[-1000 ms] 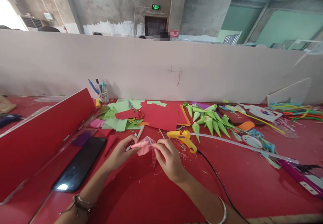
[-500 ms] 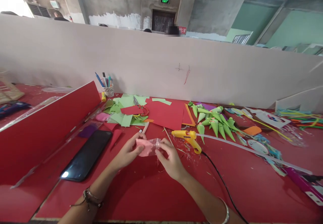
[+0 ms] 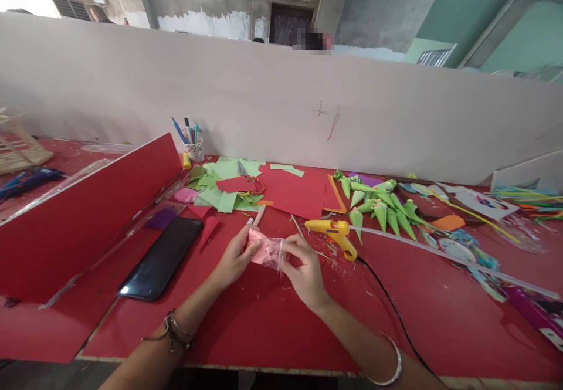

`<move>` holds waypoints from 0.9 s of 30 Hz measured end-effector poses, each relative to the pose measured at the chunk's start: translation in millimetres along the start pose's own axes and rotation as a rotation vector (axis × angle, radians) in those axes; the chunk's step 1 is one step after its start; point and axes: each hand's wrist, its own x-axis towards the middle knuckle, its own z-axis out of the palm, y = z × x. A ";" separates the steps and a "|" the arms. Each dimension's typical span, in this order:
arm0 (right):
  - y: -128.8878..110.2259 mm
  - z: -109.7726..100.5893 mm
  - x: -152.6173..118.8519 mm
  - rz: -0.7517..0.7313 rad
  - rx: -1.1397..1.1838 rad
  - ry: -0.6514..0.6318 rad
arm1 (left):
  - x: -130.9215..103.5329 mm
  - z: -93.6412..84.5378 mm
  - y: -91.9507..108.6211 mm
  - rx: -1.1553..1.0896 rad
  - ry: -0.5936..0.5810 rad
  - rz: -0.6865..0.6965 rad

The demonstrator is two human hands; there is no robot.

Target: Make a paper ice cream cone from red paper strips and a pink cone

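Observation:
A small clear plastic bag with pink material inside [image 3: 266, 250] is held between both hands above the red table. My left hand [image 3: 237, 254] pinches its left end, with the thumb lying over the pink part. At the bag's clear right end, the fingers and thumb of my right hand [image 3: 304, 267] are closed on the plastic. A yellow glue gun [image 3: 335, 235] lies to the right of my right hand, its black cord running toward the front edge. Several green paper cones [image 3: 387, 211] are piled behind the glue gun.
A black phone [image 3: 162, 259] lies left of my left hand, beside an upright red board [image 3: 94, 217]. Green paper scraps [image 3: 226, 200], scissors [image 3: 243, 170] and red sheets [image 3: 294, 190] lie behind. A pen cup [image 3: 194, 151] stands at the white partition [image 3: 264, 97].
The view has shifted slightly, so the table items sit higher and further right. More of the pink bag shows between my hands, and its clear end hangs lower by my right fingers.

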 end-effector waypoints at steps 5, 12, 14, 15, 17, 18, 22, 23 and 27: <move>2.0 1.2 -0.7 -0.047 0.031 0.057 | -1.4 5.9 3.8 -0.052 0.001 -0.041; 8.2 -2.6 1.6 -0.086 -0.060 0.033 | -0.8 7.5 4.8 -0.075 0.001 -0.097; 7.4 -4.6 2.4 -0.097 -0.080 -0.017 | -1.3 7.8 5.4 -0.065 -0.005 -0.103; 6.7 -5.5 2.7 -0.091 -0.087 -0.041 | -1.6 8.2 5.7 -0.059 -0.010 -0.105; 5.1 -6.8 3.5 -0.064 -0.089 -0.071 | -2.3 8.9 5.8 -0.046 -0.025 -0.104; 4.5 -7.1 3.9 -0.050 -0.083 -0.080 | -2.5 9.3 5.6 -0.040 -0.029 -0.101; 4.7 -6.5 4.7 -0.031 -0.029 -0.099 | -2.3 9.9 3.9 -0.016 -0.015 -0.084; 5.3 -6.2 4.7 -0.037 -0.017 -0.097 | -2.1 9.8 3.5 -0.010 -0.008 -0.081; 6.5 -5.0 3.3 -0.081 -0.017 -0.093 | -2.3 9.5 3.2 0.017 0.010 -0.070</move>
